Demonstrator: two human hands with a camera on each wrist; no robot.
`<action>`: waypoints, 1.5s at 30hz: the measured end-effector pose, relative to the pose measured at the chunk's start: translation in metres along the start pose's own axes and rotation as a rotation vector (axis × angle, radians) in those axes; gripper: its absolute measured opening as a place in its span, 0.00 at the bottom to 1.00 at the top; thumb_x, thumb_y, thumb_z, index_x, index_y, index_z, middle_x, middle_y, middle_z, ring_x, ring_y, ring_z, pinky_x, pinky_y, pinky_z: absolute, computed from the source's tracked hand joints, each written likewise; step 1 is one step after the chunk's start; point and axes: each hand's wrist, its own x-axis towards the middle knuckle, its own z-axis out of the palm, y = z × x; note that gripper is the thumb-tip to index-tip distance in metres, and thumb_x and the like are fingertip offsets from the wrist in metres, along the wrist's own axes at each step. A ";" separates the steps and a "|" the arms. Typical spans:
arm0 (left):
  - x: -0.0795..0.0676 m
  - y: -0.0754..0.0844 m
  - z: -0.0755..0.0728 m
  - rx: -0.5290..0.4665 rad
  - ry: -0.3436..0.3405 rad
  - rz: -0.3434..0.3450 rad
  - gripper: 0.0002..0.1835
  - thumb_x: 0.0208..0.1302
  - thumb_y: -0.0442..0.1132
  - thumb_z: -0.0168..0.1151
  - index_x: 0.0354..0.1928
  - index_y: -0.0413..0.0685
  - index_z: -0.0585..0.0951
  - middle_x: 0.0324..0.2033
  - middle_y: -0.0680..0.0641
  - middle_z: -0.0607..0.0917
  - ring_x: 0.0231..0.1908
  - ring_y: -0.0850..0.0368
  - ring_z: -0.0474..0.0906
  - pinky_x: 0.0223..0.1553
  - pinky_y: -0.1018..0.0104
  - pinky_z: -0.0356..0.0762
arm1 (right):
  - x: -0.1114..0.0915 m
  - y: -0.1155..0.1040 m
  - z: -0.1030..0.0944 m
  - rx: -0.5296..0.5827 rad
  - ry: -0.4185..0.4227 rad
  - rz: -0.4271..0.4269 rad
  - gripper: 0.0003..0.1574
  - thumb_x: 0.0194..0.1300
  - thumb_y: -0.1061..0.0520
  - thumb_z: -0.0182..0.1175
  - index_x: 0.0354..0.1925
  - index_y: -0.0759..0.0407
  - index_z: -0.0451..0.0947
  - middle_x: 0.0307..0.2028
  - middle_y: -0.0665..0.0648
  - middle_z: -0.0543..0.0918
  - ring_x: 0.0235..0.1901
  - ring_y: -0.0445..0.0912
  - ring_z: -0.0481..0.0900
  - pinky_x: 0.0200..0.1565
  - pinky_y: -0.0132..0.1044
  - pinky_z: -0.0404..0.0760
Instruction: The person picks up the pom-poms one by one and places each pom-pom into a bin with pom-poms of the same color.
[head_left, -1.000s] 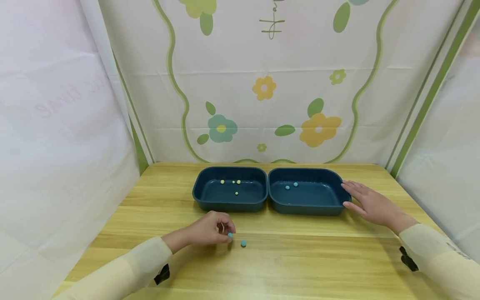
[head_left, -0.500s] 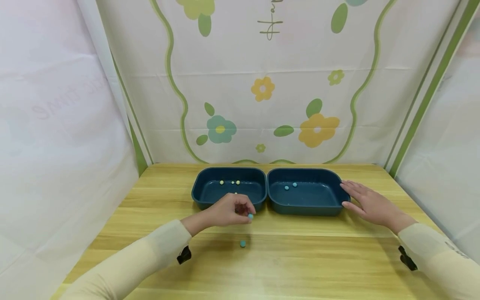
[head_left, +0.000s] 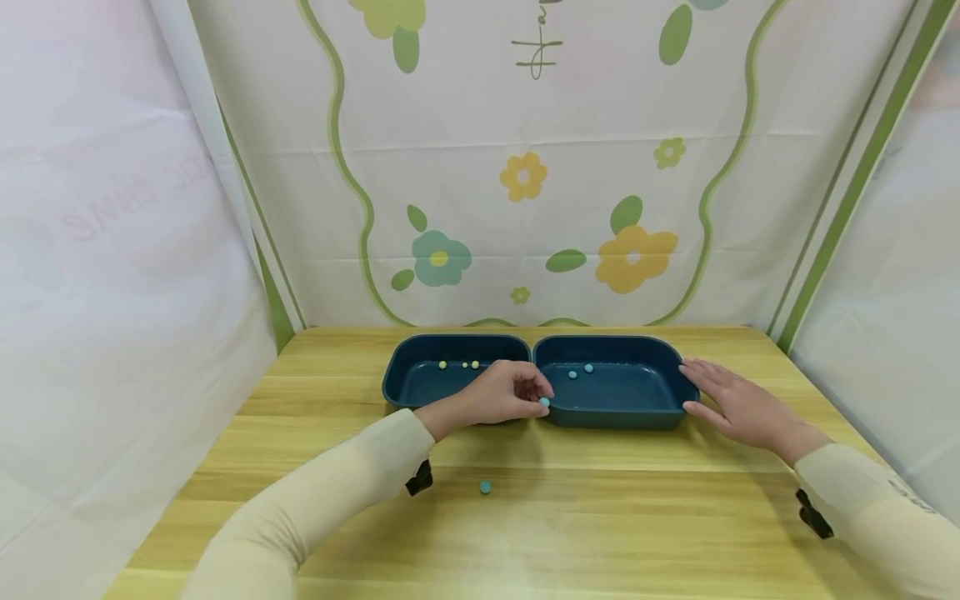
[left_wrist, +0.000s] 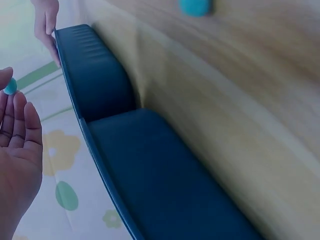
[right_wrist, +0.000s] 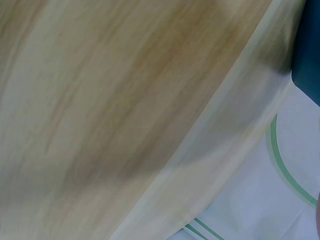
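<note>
Between thumb and fingertips, my left hand (head_left: 504,393) pinches a small blue ball (head_left: 544,402), over the front rims where two dark blue trays meet. The left wrist view shows that blue ball (left_wrist: 10,86) at the fingertips too. My right hand (head_left: 742,410) rests with extended fingers against the right end of the right tray (head_left: 615,419). Inside that tray lie two blue balls (head_left: 588,368). Several small yellow balls (head_left: 443,365) lie in the left tray (head_left: 397,367), whose front right part my left hand hides. Another blue ball (head_left: 485,487) sits on the table in front.
The trays stand side by side near the back of a wood-grain table (head_left: 600,533). A white cloth with printed flowers (head_left: 636,258) hangs behind it, and pale cloth walls (head_left: 127,275) flank both sides. A black wrist strap piece (head_left: 420,477) hangs under the left sleeve.
My left hand has lifted a blue ball from the table and carried it right and away from me, up to the trays' meeting edge. My right hand stays at the right tray.
</note>
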 end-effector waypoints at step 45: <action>0.122 -0.027 0.044 0.160 0.047 -0.223 0.10 0.65 0.35 0.65 0.45 0.39 0.84 0.33 0.55 0.81 0.34 0.65 0.76 0.36 0.76 0.75 | 0.001 -0.001 0.000 0.004 -0.020 0.015 0.40 0.70 0.46 0.58 0.69 0.68 0.62 0.67 0.71 0.64 0.64 0.68 0.62 0.66 0.54 0.59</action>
